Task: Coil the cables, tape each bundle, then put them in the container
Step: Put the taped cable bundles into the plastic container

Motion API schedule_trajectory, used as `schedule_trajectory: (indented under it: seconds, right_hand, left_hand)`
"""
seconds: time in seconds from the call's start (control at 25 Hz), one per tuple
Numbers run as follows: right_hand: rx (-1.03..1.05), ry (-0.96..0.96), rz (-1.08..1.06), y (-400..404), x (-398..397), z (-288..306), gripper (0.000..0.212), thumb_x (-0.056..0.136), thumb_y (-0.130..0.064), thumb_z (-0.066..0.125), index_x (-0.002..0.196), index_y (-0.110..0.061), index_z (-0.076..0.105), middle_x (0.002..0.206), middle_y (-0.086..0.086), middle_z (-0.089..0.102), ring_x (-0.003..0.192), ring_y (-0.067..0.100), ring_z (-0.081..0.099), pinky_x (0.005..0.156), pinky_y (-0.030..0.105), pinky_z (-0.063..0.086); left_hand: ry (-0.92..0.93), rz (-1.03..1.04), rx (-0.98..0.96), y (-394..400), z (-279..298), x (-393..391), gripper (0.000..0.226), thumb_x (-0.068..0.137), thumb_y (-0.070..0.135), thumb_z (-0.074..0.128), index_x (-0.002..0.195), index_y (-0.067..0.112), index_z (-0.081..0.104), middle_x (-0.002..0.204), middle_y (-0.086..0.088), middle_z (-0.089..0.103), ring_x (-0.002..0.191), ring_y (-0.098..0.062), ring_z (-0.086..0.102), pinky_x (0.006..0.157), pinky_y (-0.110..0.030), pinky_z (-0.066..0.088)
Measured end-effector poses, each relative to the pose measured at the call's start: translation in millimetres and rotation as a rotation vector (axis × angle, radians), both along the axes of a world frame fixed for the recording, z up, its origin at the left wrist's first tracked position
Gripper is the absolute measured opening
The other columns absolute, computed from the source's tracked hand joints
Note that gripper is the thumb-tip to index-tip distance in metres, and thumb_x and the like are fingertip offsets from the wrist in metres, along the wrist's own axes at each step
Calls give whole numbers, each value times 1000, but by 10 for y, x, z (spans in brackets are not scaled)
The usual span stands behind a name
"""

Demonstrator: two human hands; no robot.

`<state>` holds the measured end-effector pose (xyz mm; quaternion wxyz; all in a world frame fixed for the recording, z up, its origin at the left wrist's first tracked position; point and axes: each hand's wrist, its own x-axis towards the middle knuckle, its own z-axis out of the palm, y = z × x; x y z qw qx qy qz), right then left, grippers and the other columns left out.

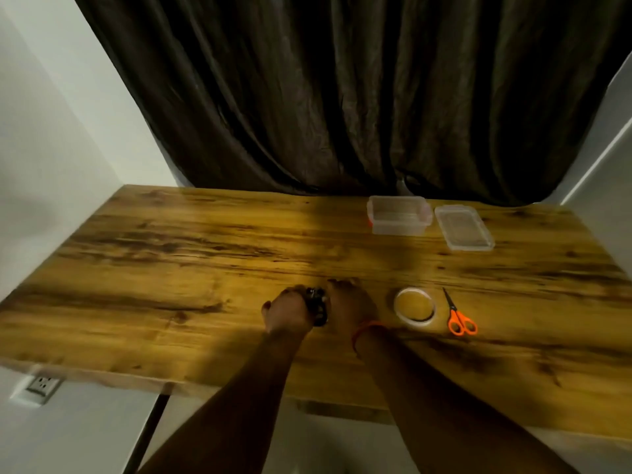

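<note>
Head view: just below the middle of the frame, both hands meet over a small dark cable bundle on the wooden tabletop. The left hand has its fingers curled round the left side of the bundle, so its grip is pressed onto the cable. The right hand lies against the bundle's right side with its back to the camera; whether its grip pinches the cable or only rests there, I cannot tell. An orange band circles the right wrist.

To the right of the hands lies a roll of clear tape, and just beside it, further right, orange-handled scissors. In the upper right part of the tabletop stands the clear container, open, with its lid flat beside it; nothing can be made out inside.

The cable looks light, limp and springy, so a coil will likely want to unwind once released. A sensible hold is across the stacked loops at one side, squeezing them together, leaving the opposite side free for the tape. The tape is thin and clingy; its free end may be hard to find
</note>
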<state>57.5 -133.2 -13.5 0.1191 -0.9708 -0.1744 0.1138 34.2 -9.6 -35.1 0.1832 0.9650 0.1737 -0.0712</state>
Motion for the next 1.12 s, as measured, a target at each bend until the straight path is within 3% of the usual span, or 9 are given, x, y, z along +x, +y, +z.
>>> schedule_trajectory:
  seconds: [0.12,0.32,0.44,0.56,0.64,0.84,1.0,1.12]
  right_hand:
    - [71,22,-97,93,35,-12,44,98,-22,49,140,-12,42,130,18,56,126,36,45,99,45,44]
    - [499,97,-360,-66,235,220,20,92,-18,52,113,-19,49,101,13,67,90,33,64,71,36,48]
    - [676,42,-497,-397,513,325,9,90,-14,53,89,-20,47,89,7,61,80,24,57,69,36,46]
    - [768,10,-510,-838,845,349,4,93,-13,53,95,-15,49,89,5,60,80,19,58,68,32,49]
    - [790,23,-505,-1042,1020,352,4,95,-16,52,97,-16,48,92,4,59,83,19,57,73,34,50]
    - [838,-3,-532,-1243,1509,369,8,94,-7,51,92,-15,50,92,6,58,87,21,57,78,31,48]
    - [830,-59,-586,-1165,1824,398,12,94,-5,51,91,-16,56,96,6,61,94,23,59,84,34,51]
    - [793,-27,-586,-1129,2054,373,12,98,-11,48,100,-14,60,109,9,64,104,24,60,86,32,50]
  left_hand:
    - [-6,40,-173,114,15,68,25,88,41,64,101,20,70,101,0,71,101,-24,66,87,-36,46]
    - [-159,71,-420,-3,308,469,24,98,19,51,114,7,63,114,-14,68,103,-32,64,78,-36,48]
    - [-282,119,-555,-385,427,771,16,95,18,57,107,12,65,106,-6,70,97,-26,66,75,-32,51]
    - [-308,188,-711,-828,461,1057,3,93,21,62,95,22,62,97,-1,69,84,-20,68,75,-41,60]
    - [-320,226,-769,-1041,529,1177,5,93,17,61,95,22,58,98,-3,68,78,-17,65,74,-40,60]
    - [-395,153,-693,-1283,577,1506,10,94,8,59,88,16,61,97,0,64,92,-18,59,79,-27,46]
    - [-319,34,-590,-1178,527,1867,16,100,22,52,101,18,68,108,-7,70,101,-26,65,78,-30,49]
    - [-298,-126,-429,-1120,553,2179,25,99,17,49,116,8,66,117,-11,68,105,-29,63,76,-30,44]
